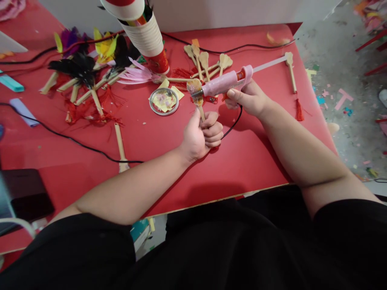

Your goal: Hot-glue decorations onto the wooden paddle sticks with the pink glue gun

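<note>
My left hand [199, 135] is closed in a fist around the stem of a wooden handle [194, 85], its rounded, glossy head pointing up and away from me. My right hand [249, 98] grips a pink hot glue gun [222, 83], fingers at its trigger. The metal nozzle lies over the handle's head; whether it touches cannot be told. A long glue stick [269, 63] juts out of the gun's back. Left of the handle sits a small round dish [151, 105] with yellow paper scraps. A pink feather piece [140, 75] on a wooden stem lies just behind it.
Several bare wooden handles [204, 61] with red tassels lie behind the gun; another handle [292, 74] lies at right. Feathered handles [77, 66] crowd the left, beside stacked paper cups [145, 38]. Black cords [72, 139] cross the red table [157, 173]. A dark phone-like object [27, 193] is at lower left.
</note>
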A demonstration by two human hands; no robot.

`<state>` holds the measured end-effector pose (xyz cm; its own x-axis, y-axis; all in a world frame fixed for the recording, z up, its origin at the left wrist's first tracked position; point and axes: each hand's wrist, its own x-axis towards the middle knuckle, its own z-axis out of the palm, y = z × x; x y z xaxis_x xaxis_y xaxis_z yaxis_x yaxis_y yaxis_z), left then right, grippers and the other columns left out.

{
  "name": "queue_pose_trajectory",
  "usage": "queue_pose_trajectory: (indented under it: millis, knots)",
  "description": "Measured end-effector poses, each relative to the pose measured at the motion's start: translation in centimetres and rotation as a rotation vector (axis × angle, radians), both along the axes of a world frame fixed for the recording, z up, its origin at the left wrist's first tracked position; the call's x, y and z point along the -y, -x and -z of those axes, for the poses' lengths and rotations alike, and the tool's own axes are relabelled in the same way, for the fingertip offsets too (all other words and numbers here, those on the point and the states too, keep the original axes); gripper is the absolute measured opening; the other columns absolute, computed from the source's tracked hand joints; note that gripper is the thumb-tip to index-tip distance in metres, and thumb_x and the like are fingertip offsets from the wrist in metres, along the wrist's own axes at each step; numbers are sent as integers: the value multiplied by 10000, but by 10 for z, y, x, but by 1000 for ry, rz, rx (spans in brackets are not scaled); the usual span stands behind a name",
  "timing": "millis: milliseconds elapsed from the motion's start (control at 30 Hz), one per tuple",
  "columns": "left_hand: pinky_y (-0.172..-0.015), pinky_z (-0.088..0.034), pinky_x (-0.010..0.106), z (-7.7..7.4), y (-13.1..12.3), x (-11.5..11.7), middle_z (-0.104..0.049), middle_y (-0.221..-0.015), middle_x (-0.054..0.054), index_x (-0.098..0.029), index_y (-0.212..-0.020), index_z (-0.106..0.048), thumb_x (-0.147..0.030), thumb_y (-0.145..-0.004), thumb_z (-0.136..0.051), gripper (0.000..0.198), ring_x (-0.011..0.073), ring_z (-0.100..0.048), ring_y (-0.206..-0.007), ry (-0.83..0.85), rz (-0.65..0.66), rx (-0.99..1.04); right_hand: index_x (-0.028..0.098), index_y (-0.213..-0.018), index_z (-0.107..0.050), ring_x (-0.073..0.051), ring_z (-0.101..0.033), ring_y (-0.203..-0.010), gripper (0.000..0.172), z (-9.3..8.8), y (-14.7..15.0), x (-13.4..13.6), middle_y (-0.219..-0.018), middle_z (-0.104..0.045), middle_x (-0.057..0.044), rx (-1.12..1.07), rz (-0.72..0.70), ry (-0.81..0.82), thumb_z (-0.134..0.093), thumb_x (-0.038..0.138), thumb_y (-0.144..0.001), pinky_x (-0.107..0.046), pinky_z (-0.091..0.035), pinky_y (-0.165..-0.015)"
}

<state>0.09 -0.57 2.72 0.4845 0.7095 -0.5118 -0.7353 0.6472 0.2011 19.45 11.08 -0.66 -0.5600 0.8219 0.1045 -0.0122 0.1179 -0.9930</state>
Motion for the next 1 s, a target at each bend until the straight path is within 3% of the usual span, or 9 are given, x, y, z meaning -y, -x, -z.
queue_pose_trajectory:
  millis: [300, 433, 600, 1000]
  knots:
    - [-379, -101, 169, 1, -3, 0, -136, -516, -106, -258, -718, -176, -808, -1142, -423, 737, 53, -104, -373, -33, -20, -52, 266, -915, -554, -131, -419, -583, 777, 7, -1, -2, -664, -408, 74, -31, 54, 72, -987, 875, -703, -322, -484, -518]
    - [-377, -94, 172, 3, -3, 0, -146, -512, -103, -258, -721, -185, -823, -1131, -436, 742, 54, -111, -368, -43, -22, -54, 263, -933, -566, -143, -459, -595, 782, 8, -1, 0, -688, -427, 61, -36, 60, 33, -969, 893, -705, -316, -470, -514]
    - [-376, -76, 179, 6, -4, -1, -150, -514, -104, -260, -718, -188, -814, -1140, -418, 732, 53, -100, -366, -55, -35, -44, 268, -908, -571, -143, -410, -582, 780, 6, 0, 1, -658, -403, 66, -30, 55, -37, -926, 935, -716, -325, -459, -521]
    - [-380, -72, 169, 5, -6, 0, -144, -519, -102, -256, -713, -173, -812, -1141, -423, 745, 48, -77, -384, -69, -58, -102, 265, -942, -572, -149, -431, -615, 748, 13, -3, -2, -702, -401, 54, -33, 57, -44, -919, 903, -760, -313, -461, -538]
